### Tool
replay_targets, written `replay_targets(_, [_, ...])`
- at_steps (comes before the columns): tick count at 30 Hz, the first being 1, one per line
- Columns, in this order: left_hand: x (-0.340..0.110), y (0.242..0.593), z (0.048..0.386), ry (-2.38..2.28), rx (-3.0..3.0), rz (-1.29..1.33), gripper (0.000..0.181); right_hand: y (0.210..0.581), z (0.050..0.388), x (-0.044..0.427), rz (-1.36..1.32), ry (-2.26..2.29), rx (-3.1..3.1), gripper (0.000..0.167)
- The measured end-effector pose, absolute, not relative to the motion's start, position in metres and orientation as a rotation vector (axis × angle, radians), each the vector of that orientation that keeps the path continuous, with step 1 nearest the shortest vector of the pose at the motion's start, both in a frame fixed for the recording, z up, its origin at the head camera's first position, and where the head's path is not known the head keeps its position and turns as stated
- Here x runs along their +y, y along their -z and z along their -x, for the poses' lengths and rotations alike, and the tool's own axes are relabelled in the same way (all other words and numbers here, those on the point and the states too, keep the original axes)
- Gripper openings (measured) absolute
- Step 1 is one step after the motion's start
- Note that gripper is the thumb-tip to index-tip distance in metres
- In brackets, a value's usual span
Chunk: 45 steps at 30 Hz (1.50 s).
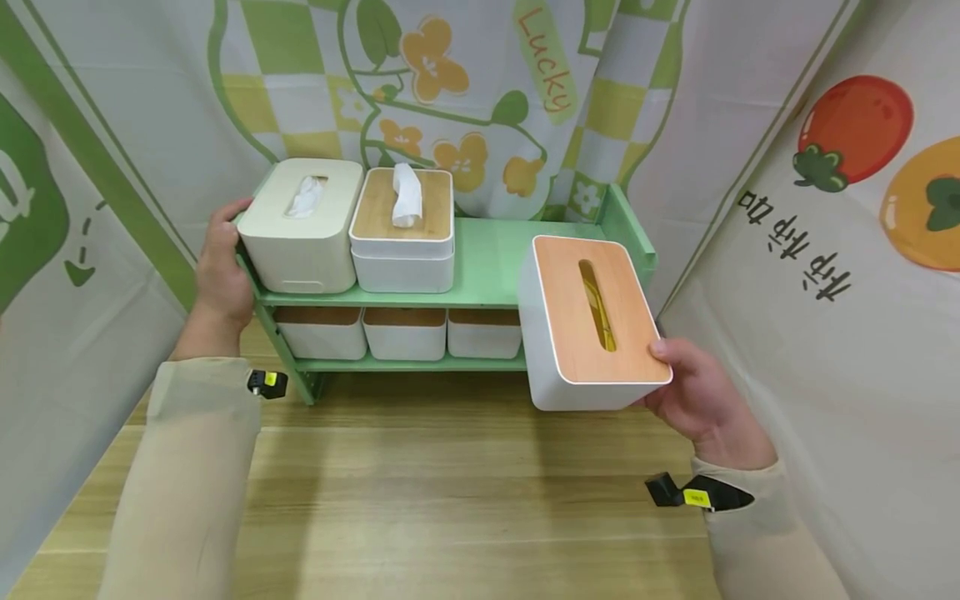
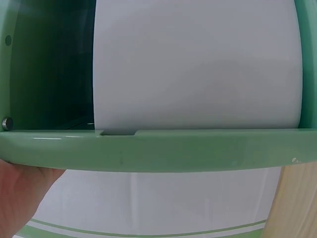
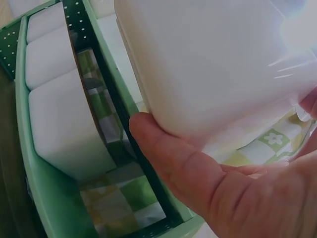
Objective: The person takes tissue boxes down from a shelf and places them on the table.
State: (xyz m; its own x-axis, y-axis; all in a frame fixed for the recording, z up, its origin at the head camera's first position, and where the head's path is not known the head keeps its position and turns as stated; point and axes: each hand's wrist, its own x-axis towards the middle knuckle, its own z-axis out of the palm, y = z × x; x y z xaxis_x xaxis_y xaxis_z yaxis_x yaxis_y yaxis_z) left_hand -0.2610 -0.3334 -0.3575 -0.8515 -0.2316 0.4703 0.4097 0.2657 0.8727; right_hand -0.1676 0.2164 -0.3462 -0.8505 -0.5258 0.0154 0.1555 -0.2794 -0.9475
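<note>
"So, where is the wood-lidded box (image 1: pixel 607 358) held?"

"In front of the green shelf (image 1: pixel 487 258), near its right end, and tilted. Its near corner is gripped by the right hand (image 1: pixel 701 400), with the thumb laid on the rim of the lid and the other fingers largely hidden from above."

"And the left hand (image 1: pixel 225 283)?"

"It is placed against the shelf's left end, just beside the cream box (image 1: pixel 300 250); whether the fingers are curled round the panel cannot be told. Only part of that hand is caught in the left wrist view, below a glossy green edge, where a round metal screw head (image 2: pixel 7 123) is also shown."

"What is added by the right wrist view?"

"The held box's smooth white wall, brightened by glare, with a finger pressed along it. Past the lower boxes (image 3: pixel 69 119), checked cloth (image 3: pixel 124 198) is revealed through the lower tier."

"And by the head view?"

"The lid's long, round-ended slot, with something yellow seen inside, and its flat, orange-brown wood look. Beside the cream box, a bamboo-topped box (image 1: pixel 401 271) is set, and from its lid a soft white tissue (image 1: pixel 407 196) is drawn up."
</note>
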Motion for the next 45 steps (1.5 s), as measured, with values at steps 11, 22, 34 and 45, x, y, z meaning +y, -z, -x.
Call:
replay_targets(11, [-0.336, 0.360, 0.263, 1.616, -2.027, 0.146, 0.056, 0.357, 0.150, 0.220, 0.523, 2.151, 1.493, 0.040])
replay_targets(22, [-0.333, 0.358, 0.260, 1.588, -2.059, 0.132, 0.056, 0.373, 0.147, 0.222, 0.443, 2.165, 1.426, 0.039])
replay_targets(34, [-0.332, 0.357, 0.260, 1.624, -2.042, 0.138, 0.056, 0.386, 0.148, 0.218, 0.345, 2.175, 1.435, 0.036])
replay_targets(45, [-0.333, 0.356, 0.261, 1.620, -2.032, 0.140, 0.055, 0.394, 0.146, 0.213, 0.200, 2.125, 1.526, 0.053])
